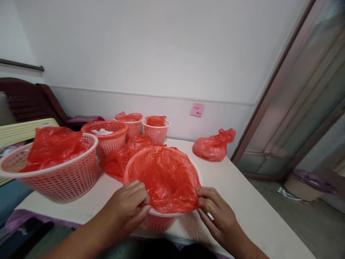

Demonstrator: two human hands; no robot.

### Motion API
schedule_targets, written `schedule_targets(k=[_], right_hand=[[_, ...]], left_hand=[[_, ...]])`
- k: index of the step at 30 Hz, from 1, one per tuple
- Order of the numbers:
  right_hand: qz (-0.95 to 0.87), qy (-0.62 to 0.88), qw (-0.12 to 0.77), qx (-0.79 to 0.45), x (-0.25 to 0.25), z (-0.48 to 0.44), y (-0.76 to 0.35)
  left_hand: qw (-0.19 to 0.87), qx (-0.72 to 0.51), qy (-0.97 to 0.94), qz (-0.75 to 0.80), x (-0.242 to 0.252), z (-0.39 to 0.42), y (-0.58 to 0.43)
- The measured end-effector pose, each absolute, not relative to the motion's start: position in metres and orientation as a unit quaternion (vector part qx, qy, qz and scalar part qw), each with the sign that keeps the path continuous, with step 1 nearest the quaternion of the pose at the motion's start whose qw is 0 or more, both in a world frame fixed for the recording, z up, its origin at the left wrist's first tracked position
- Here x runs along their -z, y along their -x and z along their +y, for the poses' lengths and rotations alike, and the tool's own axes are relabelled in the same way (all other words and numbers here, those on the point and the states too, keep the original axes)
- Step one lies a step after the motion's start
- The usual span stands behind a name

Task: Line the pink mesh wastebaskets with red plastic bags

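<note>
Head: left hand [129, 205], right hand [215, 214] pinch bag [167, 176] on basket [157, 223] near rim.

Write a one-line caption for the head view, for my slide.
Left hand and right hand pinch a red plastic bag lining a pink perforated basket on a white table.

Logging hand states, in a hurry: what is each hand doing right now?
Left hand: closed, pinching the red bag at the rim of the basket.
Right hand: closed, pinching the same bag's edge at that rim.
</note>
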State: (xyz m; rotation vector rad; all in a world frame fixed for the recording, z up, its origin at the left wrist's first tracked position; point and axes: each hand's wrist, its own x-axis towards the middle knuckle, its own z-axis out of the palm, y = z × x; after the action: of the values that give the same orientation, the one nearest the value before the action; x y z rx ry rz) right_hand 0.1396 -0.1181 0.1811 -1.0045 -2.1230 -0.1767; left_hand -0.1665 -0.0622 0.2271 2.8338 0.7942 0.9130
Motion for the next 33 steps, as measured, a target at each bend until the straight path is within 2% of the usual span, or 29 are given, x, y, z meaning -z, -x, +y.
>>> schedule_targets(k=[2,4,11,17,21,24,27,30,33], right_hand=[[-0.830,0.388,0.395,0.074,-0.178,-0.117,-0.139],[-0.823,0.385,0.408,0.087,-0.173,-0.116,-0.140],[-0.817,0.369,0.415,0.151,-0.154,-0.113,-0.144],[-0.813,0.376,0.418,0.152,-0.152,-0.112,-0.144],[-0.800,0.390,0.430,0.151,-0.147,-0.108,-0.147],[-0.793,0.404,0.427,0.157,-0.144,-0.107,-0.150],[-0.790,0.411,0.418,0.182,-0.143,-0.108,-0.154],[-0.783,0.421,0.415,0.195,-0.142,-0.109,-0.154],[-0.776,0.429,0.419,0.196,-0.141,-0.110,-0.152]], left_hand=[[-0.062,-0.344,-0.910,0.223,-0.215,-0.061,0.168],[-0.109,-0.372,-0.903,0.186,-0.201,-0.061,0.171],[-0.063,-0.398,-0.892,0.207,-0.162,-0.066,0.180],[-0.127,-0.401,-0.887,0.188,-0.150,-0.060,0.185],[-0.109,-0.410,-0.879,0.217,-0.148,-0.062,0.187],[0.002,-0.415,-0.874,0.253,-0.147,-0.068,0.188],[0.253,-0.442,-0.766,0.393,-0.151,-0.075,0.185],[0.521,-0.461,-0.545,0.467,-0.160,-0.081,0.178],[0.652,-0.468,-0.414,0.429,-0.171,-0.086,0.169]])
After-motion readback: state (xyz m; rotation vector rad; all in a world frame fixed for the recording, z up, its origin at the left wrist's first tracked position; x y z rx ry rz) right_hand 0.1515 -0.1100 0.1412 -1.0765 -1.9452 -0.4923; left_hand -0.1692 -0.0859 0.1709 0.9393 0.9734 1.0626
